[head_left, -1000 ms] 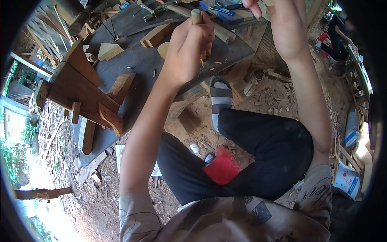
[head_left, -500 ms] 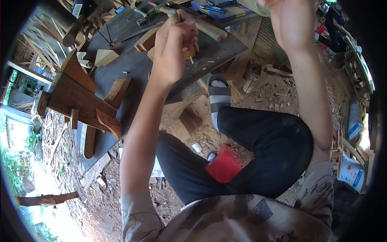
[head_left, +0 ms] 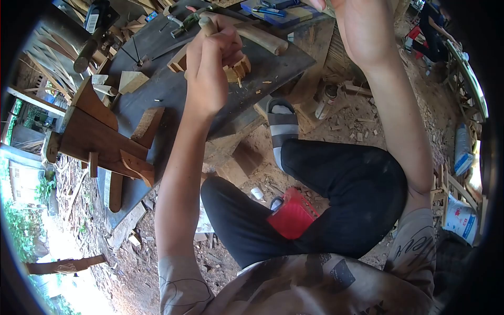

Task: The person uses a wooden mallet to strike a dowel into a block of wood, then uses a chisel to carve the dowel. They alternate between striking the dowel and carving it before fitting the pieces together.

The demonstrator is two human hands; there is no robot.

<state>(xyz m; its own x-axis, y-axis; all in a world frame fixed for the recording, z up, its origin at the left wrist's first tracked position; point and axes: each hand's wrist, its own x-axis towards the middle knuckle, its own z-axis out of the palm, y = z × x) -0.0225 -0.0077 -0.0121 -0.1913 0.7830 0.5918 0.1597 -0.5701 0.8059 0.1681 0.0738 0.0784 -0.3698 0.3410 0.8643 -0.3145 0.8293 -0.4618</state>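
Note:
My left hand (head_left: pixel 212 60) is closed in a fist around the round wooden handle (head_left: pixel 208 25) of what looks like a chisel, its blade hidden. Just under the fist, a carved yellowish wood piece (head_left: pixel 240 68) with a notched edge rests on the dark tabletop (head_left: pixel 262 79). Small chips lie beside it. My right hand (head_left: pixel 365 31) is raised at the top edge, away from the left. Its fingers are curled and mostly cut off by the frame, with a tan sliver by the fingertip that I cannot identify.
A brown wooden assembly (head_left: pixel 105 136) stands at the table's left side. Behind my left hand lie a round wooden bar (head_left: pixel 262 39), a clamp (head_left: pixel 191 22) and pens (head_left: pixel 273 10). A red object (head_left: pixel 294 215) sits between my legs. Another person (head_left: pixel 433 31) is at far right.
The view has turned slightly, so the table and its things sit further left. My right hand has moved left in the picture. My left fist still grips the handle over the carved piece.

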